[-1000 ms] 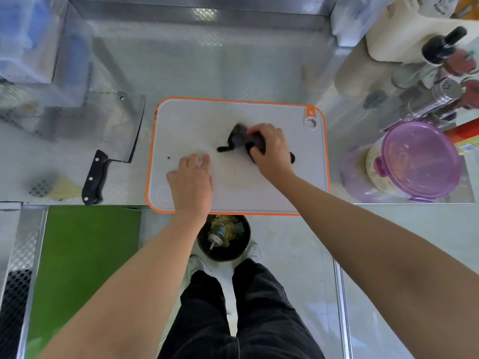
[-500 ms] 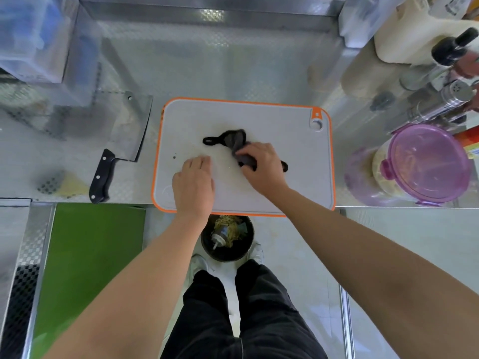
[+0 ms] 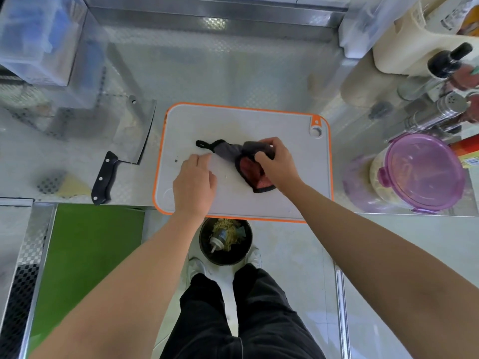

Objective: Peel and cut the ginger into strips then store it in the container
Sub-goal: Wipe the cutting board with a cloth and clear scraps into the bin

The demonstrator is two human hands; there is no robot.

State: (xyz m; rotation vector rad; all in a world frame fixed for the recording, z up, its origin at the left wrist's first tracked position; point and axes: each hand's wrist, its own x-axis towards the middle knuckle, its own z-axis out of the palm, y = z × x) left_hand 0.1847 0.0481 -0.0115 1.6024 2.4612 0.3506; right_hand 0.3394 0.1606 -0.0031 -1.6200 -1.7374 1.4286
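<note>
A white cutting board [image 3: 259, 120] with an orange rim lies on the steel counter. On it my right hand [image 3: 278, 164] grips a dark grey cloth [image 3: 230, 152] with a reddish inner side and a black hanging loop. My left hand [image 3: 194, 185] rests on the board beside the cloth, fingers bent, holding nothing that I can see. A round container [image 3: 425, 172] with a purple lid stands to the right, pale contents showing through its side. A cleaver [image 3: 129, 136] with a black handle lies left of the board. No ginger shows on the board.
A black bin [image 3: 225, 242] with scraps stands on the floor under the counter edge, between my shoes. Bottles, a steel shaker [image 3: 440, 112] and a cream jug crowd the back right. Clear plastic boxes [image 3: 39, 40] stand at the back left. A green mat [image 3: 85, 255] lies lower left.
My right hand has dragged the cloth across the board toward the right and turned part of it over, so the reddish side shows. My left hand has stayed near the board's left.
</note>
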